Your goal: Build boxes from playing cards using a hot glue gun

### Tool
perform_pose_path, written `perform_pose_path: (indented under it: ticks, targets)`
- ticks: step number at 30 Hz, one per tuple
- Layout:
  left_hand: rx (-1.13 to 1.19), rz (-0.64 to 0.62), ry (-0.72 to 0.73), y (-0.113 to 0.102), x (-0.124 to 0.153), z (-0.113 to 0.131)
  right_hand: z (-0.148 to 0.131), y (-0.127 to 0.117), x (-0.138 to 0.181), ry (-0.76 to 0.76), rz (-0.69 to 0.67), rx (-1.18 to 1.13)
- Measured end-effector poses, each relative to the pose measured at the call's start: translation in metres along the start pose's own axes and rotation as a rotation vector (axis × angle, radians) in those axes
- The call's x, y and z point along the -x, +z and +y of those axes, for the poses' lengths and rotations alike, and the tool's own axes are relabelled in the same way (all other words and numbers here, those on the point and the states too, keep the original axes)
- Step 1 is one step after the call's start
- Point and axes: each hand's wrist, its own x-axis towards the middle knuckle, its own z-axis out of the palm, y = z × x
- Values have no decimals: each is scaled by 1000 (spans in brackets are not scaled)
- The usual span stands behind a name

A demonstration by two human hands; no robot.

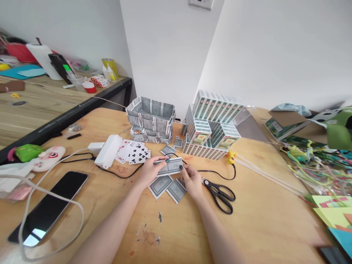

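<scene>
My left hand and my right hand both pinch a folded playing card, its patterned back showing, just above the wooden table. Under it lie two more face-down cards. A fan of face-up cards lies to the left of my left hand. Black scissors rest right beside my right hand. Behind stands a box folded from cards and a stack of card packs.
A phone with a white cable lies at the left, with a white charger block near it. A black cable crosses the middle. Coloured paper and craft clutter fill the right edge. A second table stands at the far left.
</scene>
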Motion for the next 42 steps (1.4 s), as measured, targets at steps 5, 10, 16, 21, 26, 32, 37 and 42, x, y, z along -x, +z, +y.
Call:
perform_pose_path:
  ticks: [5, 10, 16, 21, 26, 32, 37, 42]
  targets:
    - [70, 13, 103, -2, 0, 1, -2, -3, -2, 44, -14, -125]
    - [-66, 226, 182, -15, 1, 0, -3, -6, -3, 74, -2, -251]
    - [-815, 652, 403, -47, -7, -9, -1, -5, -5, 76, 17, -264]
    - [-1041, 586, 322, -56, -15, -23, -1, -4, -5, 70, 27, -246]
    - [-1061, 553, 341, -53, -16, -27, 0, -4, -5, 76, 29, -241]
    - [-1125, 543, 327, -47, -14, -25, -2, -3, -5, 65, 44, -258]
    - [-1119, 474, 338, -42, -14, -25, -3, -3, -5, 57, 32, -275]
    - [-1112, 466, 367, -43, -15, -24, 0, -3, -5, 70, 1, -244]
